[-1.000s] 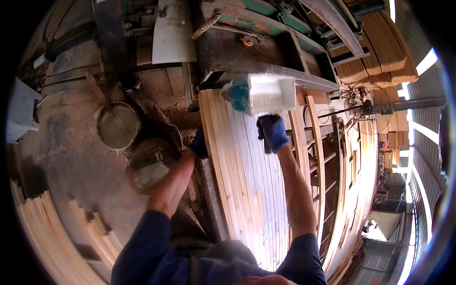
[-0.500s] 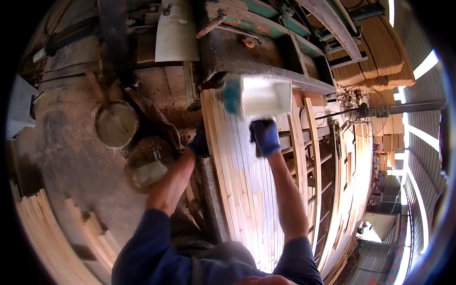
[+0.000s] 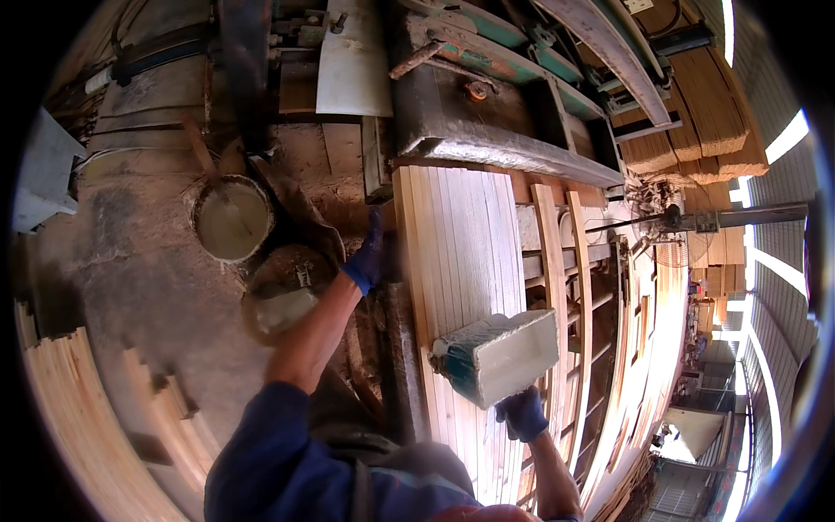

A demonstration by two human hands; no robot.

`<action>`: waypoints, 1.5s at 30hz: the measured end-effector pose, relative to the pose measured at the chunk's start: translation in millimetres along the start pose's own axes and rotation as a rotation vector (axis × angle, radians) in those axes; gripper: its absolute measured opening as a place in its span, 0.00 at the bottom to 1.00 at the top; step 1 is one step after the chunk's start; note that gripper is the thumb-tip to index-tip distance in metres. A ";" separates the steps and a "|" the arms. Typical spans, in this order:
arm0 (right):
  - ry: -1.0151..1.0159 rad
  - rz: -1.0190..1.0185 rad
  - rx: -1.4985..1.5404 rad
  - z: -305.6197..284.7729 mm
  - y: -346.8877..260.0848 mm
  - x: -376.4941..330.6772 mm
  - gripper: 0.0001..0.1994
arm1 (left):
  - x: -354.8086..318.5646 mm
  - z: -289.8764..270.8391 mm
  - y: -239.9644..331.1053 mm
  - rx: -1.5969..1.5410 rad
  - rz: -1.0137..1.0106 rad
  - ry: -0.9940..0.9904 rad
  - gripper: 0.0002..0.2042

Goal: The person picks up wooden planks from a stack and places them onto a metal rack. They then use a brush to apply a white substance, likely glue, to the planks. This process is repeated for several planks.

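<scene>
My right hand (image 3: 524, 412), in a dark blue glove, is closed at the near side of a rectangular box (image 3: 515, 355) crusted with whitish paste. The box has a teal side and a pale, glue-like filling; its handle is hidden by the hand. It rests tilted on a row of narrow wooden strips (image 3: 452, 252) laid side by side. Their far part has a wet white sheen. My left hand (image 3: 369, 259), also gloved in blue, is beside the left edge of the strips, fingers stretched away from me and nothing visible in it.
A bucket of pale paste (image 3: 231, 219) with a stick stands on the floor at left, by a second round container (image 3: 287, 304). A metal machine frame (image 3: 513, 155) borders the strips' far end. Loose strips (image 3: 78, 409) lie lower left; stacked boards (image 3: 696, 104) stand far right.
My right hand has drawn the paste-coated box toward me along the strips, from their far end to the near part. My left hand stays beside the left edge.
</scene>
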State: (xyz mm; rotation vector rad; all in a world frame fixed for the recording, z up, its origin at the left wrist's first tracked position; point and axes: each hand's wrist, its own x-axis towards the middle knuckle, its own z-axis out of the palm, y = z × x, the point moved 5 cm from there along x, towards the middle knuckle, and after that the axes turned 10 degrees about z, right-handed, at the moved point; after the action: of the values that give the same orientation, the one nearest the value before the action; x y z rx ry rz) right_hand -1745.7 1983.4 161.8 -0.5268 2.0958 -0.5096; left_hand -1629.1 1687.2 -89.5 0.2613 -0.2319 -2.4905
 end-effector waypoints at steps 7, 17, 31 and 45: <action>-0.004 -0.177 0.046 45.6 -88.3 108.5 0.12 | -4.4 30.9 6.7 -0.117 0.019 -0.049 0.49; 0.030 -0.191 0.387 80.6 -146.8 198.4 0.15 | -4.9 32.2 8.7 0.224 0.072 0.042 0.59; 0.063 -0.385 0.184 75.5 -179.8 202.1 0.12 | 16.3 -7.3 0.2 0.104 -0.007 0.008 0.55; 0.238 -0.598 -0.053 64.0 -198.6 221.1 0.13 | 0.5 18.3 -2.3 0.144 -0.090 0.078 0.57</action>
State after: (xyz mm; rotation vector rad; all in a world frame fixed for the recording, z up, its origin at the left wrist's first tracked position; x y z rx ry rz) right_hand -1770.6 1689.5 88.2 -1.1866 2.1617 -0.8915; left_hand -1635.2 1690.7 -72.4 0.4369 -0.3753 -2.5494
